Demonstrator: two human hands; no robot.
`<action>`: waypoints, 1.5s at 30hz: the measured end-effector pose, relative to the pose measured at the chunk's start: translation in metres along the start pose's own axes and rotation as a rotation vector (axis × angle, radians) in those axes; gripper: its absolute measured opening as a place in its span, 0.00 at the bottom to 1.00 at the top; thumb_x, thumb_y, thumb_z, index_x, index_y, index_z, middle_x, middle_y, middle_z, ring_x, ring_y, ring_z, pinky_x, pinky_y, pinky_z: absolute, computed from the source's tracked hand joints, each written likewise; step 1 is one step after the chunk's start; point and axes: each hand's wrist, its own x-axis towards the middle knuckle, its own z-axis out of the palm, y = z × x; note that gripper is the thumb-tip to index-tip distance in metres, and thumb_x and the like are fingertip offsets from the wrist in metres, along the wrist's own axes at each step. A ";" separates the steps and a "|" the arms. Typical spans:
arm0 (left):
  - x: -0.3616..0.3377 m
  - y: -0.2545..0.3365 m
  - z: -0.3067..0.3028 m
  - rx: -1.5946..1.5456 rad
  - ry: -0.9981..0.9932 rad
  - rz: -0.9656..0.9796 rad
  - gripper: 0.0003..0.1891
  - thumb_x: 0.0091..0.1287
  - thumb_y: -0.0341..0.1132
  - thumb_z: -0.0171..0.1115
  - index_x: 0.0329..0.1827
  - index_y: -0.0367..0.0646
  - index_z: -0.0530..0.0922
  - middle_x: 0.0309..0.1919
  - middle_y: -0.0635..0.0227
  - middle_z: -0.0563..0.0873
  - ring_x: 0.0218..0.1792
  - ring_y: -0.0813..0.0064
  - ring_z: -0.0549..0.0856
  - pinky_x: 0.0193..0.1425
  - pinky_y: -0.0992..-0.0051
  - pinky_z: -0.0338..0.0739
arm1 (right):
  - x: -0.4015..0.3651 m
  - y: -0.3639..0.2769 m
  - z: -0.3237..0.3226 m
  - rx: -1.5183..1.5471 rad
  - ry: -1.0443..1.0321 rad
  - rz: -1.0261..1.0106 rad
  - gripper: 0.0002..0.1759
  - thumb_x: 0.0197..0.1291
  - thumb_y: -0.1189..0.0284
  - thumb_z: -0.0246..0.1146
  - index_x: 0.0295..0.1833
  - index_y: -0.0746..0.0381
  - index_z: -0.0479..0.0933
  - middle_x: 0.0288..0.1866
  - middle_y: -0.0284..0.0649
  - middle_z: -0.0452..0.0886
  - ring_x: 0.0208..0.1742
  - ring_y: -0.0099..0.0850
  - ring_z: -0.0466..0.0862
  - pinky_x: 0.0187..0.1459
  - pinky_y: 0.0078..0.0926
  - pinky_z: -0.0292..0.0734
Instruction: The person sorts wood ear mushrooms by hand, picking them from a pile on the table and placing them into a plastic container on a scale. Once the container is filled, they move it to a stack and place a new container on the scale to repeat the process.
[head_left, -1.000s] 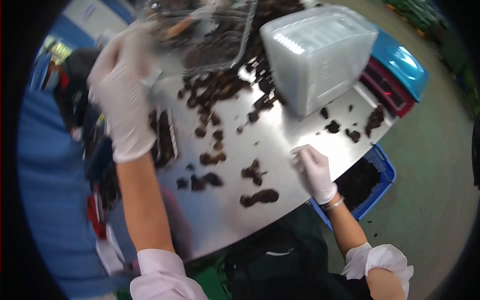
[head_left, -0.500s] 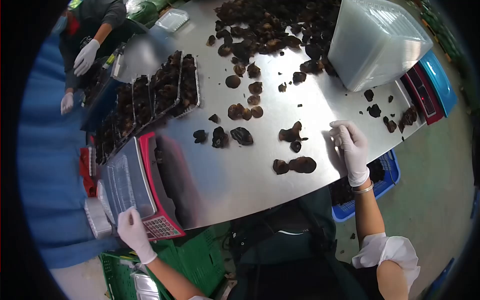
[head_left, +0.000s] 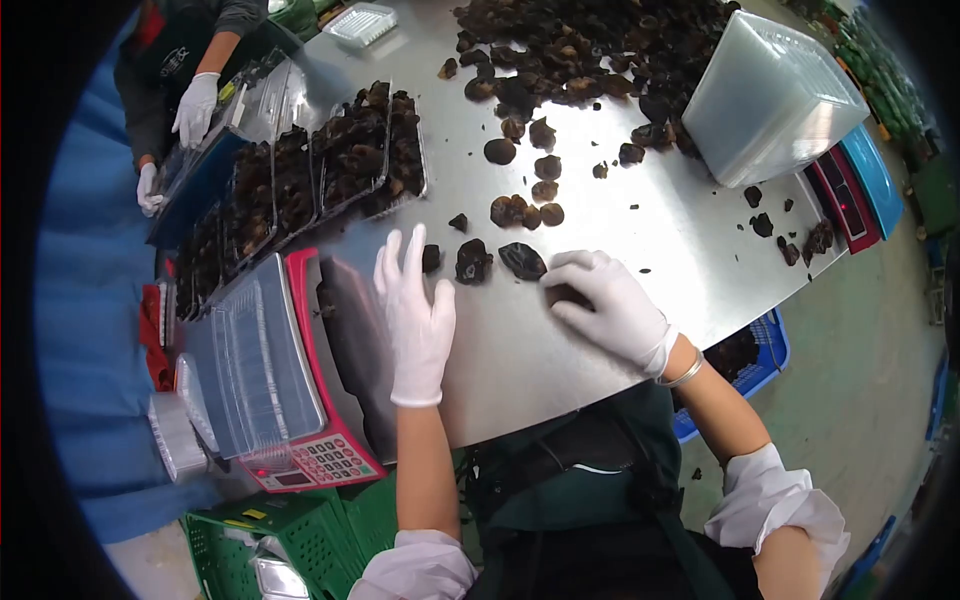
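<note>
My left hand (head_left: 415, 315), in a white glove, is open with fingers spread over the near left of the metal table. Its fingertips are beside a small dark wood ear mushroom (head_left: 431, 258), partly covered by the hand. My right hand (head_left: 612, 305), gloved too, curls its fingers round dark wood ear pieces, mostly hidden beneath the palm. Just left of those fingers lies a glossy wood ear mushroom (head_left: 522, 261), and another crinkled wood ear (head_left: 474, 261) sits farther left. A red scale (head_left: 335, 455) carrying clear plastic trays (head_left: 250, 360) stands left of my left hand.
A large wood ear heap (head_left: 590, 50) covers the table's far side. Filled trays (head_left: 350, 150) line the left, where a co-worker's gloved hand (head_left: 197, 108) shows. Stacked clear containers (head_left: 770, 100) and a blue-topped scale (head_left: 870, 180) stand right. Below are a blue basket (head_left: 770, 370) and green crate (head_left: 290, 540).
My left hand has moved from the scale's front corner up and right over the table, its fingers spreading. My right hand has moved left onto the loose wood ear pieces, covering them.
</note>
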 end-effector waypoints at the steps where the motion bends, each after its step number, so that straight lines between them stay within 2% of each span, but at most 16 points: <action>1: 0.008 -0.003 0.008 0.008 0.009 0.016 0.32 0.64 0.27 0.60 0.76 0.45 0.72 0.74 0.48 0.70 0.75 0.46 0.66 0.80 0.54 0.60 | 0.003 -0.001 0.007 -0.007 0.077 -0.101 0.12 0.57 0.71 0.66 0.48 0.58 0.83 0.48 0.43 0.86 0.49 0.46 0.82 0.56 0.42 0.78; 4: 0.013 0.001 0.014 -0.105 -0.145 0.087 0.32 0.59 0.25 0.55 0.71 0.44 0.75 0.67 0.47 0.74 0.69 0.45 0.70 0.78 0.52 0.62 | 0.030 0.011 -0.016 0.150 0.040 -0.122 0.12 0.57 0.72 0.66 0.47 0.60 0.84 0.45 0.43 0.86 0.49 0.46 0.83 0.56 0.42 0.78; 6: -0.001 0.017 0.007 -0.183 -0.169 0.058 0.30 0.58 0.24 0.56 0.68 0.44 0.77 0.63 0.51 0.76 0.66 0.48 0.72 0.76 0.55 0.64 | 0.055 0.012 -0.025 0.267 0.177 0.093 0.16 0.59 0.66 0.67 0.51 0.60 0.85 0.43 0.44 0.86 0.50 0.45 0.83 0.57 0.40 0.77; 9: -0.005 0.028 0.006 -0.234 -0.136 0.019 0.31 0.55 0.21 0.56 0.67 0.44 0.78 0.63 0.57 0.78 0.67 0.53 0.73 0.75 0.59 0.66 | 0.085 0.038 -0.013 0.135 0.110 0.165 0.19 0.60 0.62 0.68 0.54 0.58 0.84 0.48 0.44 0.85 0.56 0.45 0.81 0.59 0.40 0.76; 10: -0.004 0.028 0.007 -0.263 -0.100 0.012 0.31 0.55 0.20 0.57 0.67 0.44 0.78 0.63 0.57 0.78 0.67 0.54 0.74 0.75 0.59 0.66 | 0.091 0.038 -0.004 -0.034 0.138 0.040 0.19 0.60 0.61 0.68 0.55 0.57 0.84 0.50 0.44 0.85 0.57 0.46 0.80 0.60 0.42 0.75; 12: 0.011 0.021 0.015 -0.220 -0.071 0.021 0.29 0.60 0.24 0.62 0.69 0.45 0.77 0.65 0.58 0.78 0.68 0.54 0.73 0.75 0.59 0.65 | 0.097 0.036 0.012 -0.298 0.180 -0.123 0.18 0.60 0.63 0.70 0.54 0.56 0.84 0.55 0.43 0.81 0.59 0.45 0.77 0.64 0.45 0.71; 15: 0.032 0.003 0.035 -0.088 0.008 0.068 0.25 0.69 0.37 0.67 0.69 0.46 0.78 0.67 0.58 0.78 0.69 0.54 0.73 0.77 0.58 0.64 | 0.093 0.041 0.005 -0.318 0.014 -0.095 0.15 0.59 0.64 0.70 0.51 0.54 0.84 0.54 0.41 0.83 0.59 0.43 0.78 0.65 0.43 0.69; 17: 0.044 -0.006 0.038 -0.089 -0.033 0.044 0.24 0.69 0.37 0.67 0.68 0.45 0.79 0.66 0.58 0.79 0.68 0.54 0.74 0.77 0.58 0.64 | 0.081 0.047 -0.021 -0.297 -0.168 -0.045 0.14 0.55 0.66 0.69 0.48 0.52 0.84 0.55 0.36 0.83 0.62 0.42 0.77 0.65 0.39 0.68; 20: 0.056 -0.005 0.039 -0.086 -0.062 0.001 0.22 0.68 0.37 0.67 0.65 0.46 0.82 0.59 0.61 0.84 0.65 0.57 0.76 0.74 0.59 0.66 | 0.047 0.041 -0.064 -0.284 -0.151 -0.009 0.12 0.54 0.69 0.67 0.46 0.54 0.84 0.56 0.38 0.83 0.64 0.43 0.76 0.68 0.40 0.67; 24: 0.054 -0.003 0.037 -0.132 -0.170 -0.024 0.14 0.66 0.30 0.66 0.54 0.44 0.86 0.50 0.63 0.84 0.58 0.61 0.80 0.65 0.63 0.74 | 0.036 0.051 -0.063 -0.060 -0.074 -0.005 0.17 0.56 0.68 0.67 0.52 0.56 0.83 0.62 0.43 0.81 0.67 0.46 0.74 0.71 0.43 0.65; 27: 0.042 -0.004 0.030 -0.194 -0.172 -0.071 0.10 0.64 0.26 0.64 0.46 0.42 0.87 0.45 0.64 0.85 0.54 0.62 0.81 0.62 0.65 0.76 | 0.056 0.059 -0.037 -0.139 0.012 -0.060 0.28 0.60 0.63 0.67 0.68 0.55 0.76 0.71 0.48 0.74 0.72 0.51 0.70 0.74 0.47 0.61; 32: 0.010 -0.004 0.022 -0.228 -0.052 0.074 0.05 0.59 0.22 0.60 0.33 0.42 0.83 0.45 0.62 0.85 0.52 0.59 0.81 0.61 0.63 0.75 | 0.057 0.041 -0.033 -0.184 -0.036 -0.090 0.25 0.61 0.64 0.66 0.64 0.58 0.78 0.66 0.46 0.77 0.69 0.47 0.74 0.72 0.43 0.62; 34: -0.002 0.000 0.007 -0.360 -0.153 0.009 0.05 0.58 0.22 0.59 0.34 0.40 0.80 0.46 0.60 0.86 0.53 0.58 0.81 0.62 0.63 0.75 | 0.045 0.031 -0.052 0.029 -0.316 0.067 0.21 0.62 0.65 0.67 0.60 0.58 0.81 0.62 0.43 0.80 0.66 0.44 0.76 0.70 0.40 0.65; 38: -0.013 0.007 0.004 -0.576 -0.147 -0.158 0.14 0.61 0.28 0.65 0.49 0.39 0.79 0.46 0.59 0.84 0.54 0.57 0.80 0.63 0.61 0.73 | 0.035 0.026 -0.049 0.018 -0.097 0.061 0.20 0.61 0.64 0.68 0.58 0.56 0.82 0.61 0.44 0.80 0.66 0.43 0.74 0.69 0.40 0.67; 41: 0.008 0.028 0.014 -0.116 -0.105 0.017 0.27 0.61 0.39 0.74 0.64 0.43 0.81 0.54 0.61 0.82 0.58 0.59 0.79 0.68 0.61 0.70 | 0.046 0.025 -0.013 -0.105 -0.088 -0.120 0.24 0.61 0.58 0.68 0.60 0.56 0.82 0.63 0.42 0.80 0.68 0.44 0.74 0.72 0.42 0.66; 45: 0.004 0.022 0.022 -0.039 -0.152 0.097 0.17 0.60 0.35 0.72 0.52 0.45 0.85 0.53 0.63 0.83 0.58 0.57 0.78 0.67 0.62 0.70 | 0.048 0.025 -0.008 -0.191 -0.174 -0.134 0.15 0.62 0.62 0.67 0.51 0.57 0.83 0.55 0.37 0.84 0.61 0.41 0.80 0.68 0.40 0.68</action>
